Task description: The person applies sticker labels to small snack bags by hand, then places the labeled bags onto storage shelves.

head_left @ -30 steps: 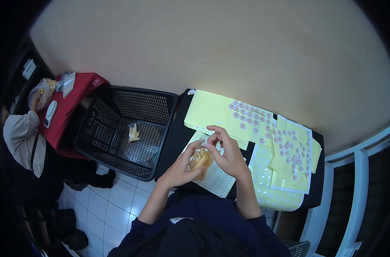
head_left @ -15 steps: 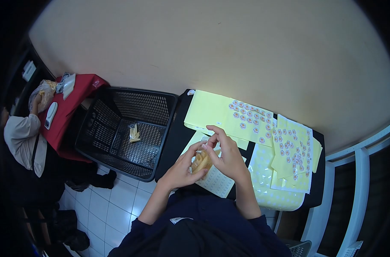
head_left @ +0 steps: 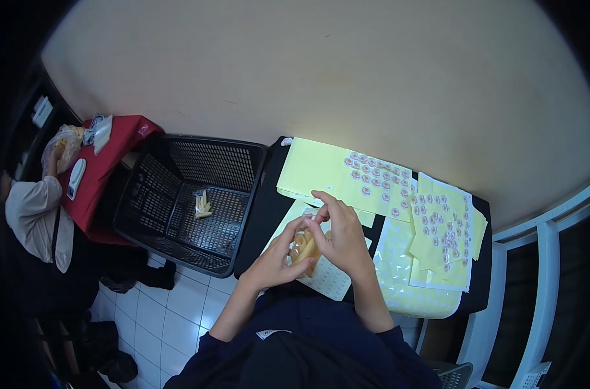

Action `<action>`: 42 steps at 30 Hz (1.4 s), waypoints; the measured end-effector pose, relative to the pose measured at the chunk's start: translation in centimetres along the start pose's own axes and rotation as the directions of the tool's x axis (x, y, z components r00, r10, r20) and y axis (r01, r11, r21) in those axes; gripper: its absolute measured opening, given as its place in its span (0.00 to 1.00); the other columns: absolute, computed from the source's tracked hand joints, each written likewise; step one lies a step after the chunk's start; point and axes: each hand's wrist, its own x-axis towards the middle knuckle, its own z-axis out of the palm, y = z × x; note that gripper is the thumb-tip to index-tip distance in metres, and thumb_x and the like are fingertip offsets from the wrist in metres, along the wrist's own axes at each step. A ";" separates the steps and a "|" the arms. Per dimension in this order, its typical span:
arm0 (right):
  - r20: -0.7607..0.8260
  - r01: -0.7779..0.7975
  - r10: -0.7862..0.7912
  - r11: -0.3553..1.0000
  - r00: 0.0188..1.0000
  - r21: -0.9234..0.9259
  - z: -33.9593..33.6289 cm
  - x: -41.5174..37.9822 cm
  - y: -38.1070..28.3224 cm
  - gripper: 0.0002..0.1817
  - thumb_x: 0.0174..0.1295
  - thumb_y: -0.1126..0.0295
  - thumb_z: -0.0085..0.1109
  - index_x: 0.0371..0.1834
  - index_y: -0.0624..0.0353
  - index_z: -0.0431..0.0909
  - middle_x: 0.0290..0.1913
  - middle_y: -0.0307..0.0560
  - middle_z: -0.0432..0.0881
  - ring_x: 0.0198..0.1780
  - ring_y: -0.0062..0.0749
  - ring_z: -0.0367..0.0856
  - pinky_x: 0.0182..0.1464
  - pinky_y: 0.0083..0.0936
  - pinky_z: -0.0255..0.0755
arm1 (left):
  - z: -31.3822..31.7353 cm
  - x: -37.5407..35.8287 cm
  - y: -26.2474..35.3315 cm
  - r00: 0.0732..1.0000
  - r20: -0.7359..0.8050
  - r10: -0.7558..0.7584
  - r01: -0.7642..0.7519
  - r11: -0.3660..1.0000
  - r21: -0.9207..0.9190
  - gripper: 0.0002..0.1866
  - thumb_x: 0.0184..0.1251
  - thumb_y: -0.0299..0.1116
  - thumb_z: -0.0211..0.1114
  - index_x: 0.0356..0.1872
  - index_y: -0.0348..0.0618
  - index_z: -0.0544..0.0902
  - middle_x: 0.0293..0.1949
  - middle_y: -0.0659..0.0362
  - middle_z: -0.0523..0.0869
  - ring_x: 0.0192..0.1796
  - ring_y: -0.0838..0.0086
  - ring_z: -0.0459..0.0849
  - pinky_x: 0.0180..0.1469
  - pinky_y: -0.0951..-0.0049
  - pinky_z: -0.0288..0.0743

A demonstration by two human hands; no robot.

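Between my two hands is a clear plastic bag [head_left: 303,246] of pale yellow stick-shaped snacks, held above the sticker sheets. My left hand [head_left: 277,259] wraps the bag's left side, with its thumb along the lower part. At the bag's top, my right hand [head_left: 339,236] has thumb and index finger pinched near the left fingertips; its other fingers are bent. Beneath the bag lies a pale sheet with rows of small marks [head_left: 334,282]. Yellow sheets with round stickers [head_left: 376,175] lie behind and to the right of my hands.
A black plastic basket [head_left: 240,194] stands left of the black-covered table, with a similar snack bag [head_left: 203,204] inside. Farther left, another person's sleeve [head_left: 32,211] shows beside a red-covered table [head_left: 110,168] bearing a white scale [head_left: 76,178]. White railings [head_left: 544,272] rise at right.
The bag has tilted slightly in my hands, and my right hand has shifted a little left. My pinch at the bag's top continues. The basket and sheets stay put.
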 end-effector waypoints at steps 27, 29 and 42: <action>-0.090 -0.344 0.394 0.875 0.915 0.341 -2.4 -4.2 10.6 0.22 0.45 0.71 0.63 0.46 0.61 0.71 0.35 0.44 0.77 0.38 0.27 0.75 0.41 0.24 0.69 | 0.9 0.9 -3.2 0.943 -0.285 -0.173 0.044 0.912 -0.407 0.02 0.56 0.22 0.57 0.25 0.37 0.74 0.25 0.60 0.79 0.29 0.83 0.76 0.33 0.84 0.69; -0.296 -0.383 0.388 0.921 0.873 0.076 -3.5 -4.6 13.6 0.17 0.46 0.74 0.60 0.42 0.64 0.72 0.35 0.49 0.76 0.37 0.33 0.75 0.40 0.26 0.69 | 0.6 0.9 -3.3 0.943 -0.266 -0.199 0.060 0.890 -0.451 0.02 0.55 0.21 0.57 0.26 0.37 0.74 0.25 0.60 0.79 0.29 0.83 0.76 0.33 0.84 0.69; -0.227 -0.349 0.302 0.913 0.926 -0.209 -3.1 -1.7 17.5 0.11 0.48 0.76 0.55 0.36 0.60 0.75 0.35 0.48 0.73 0.39 0.41 0.73 0.41 0.31 0.68 | 2.0 7.2 -8.0 0.919 0.333 -0.209 0.341 0.004 -0.940 0.12 0.64 0.37 0.48 0.37 0.38 0.72 0.31 0.60 0.76 0.32 0.77 0.75 0.35 0.77 0.72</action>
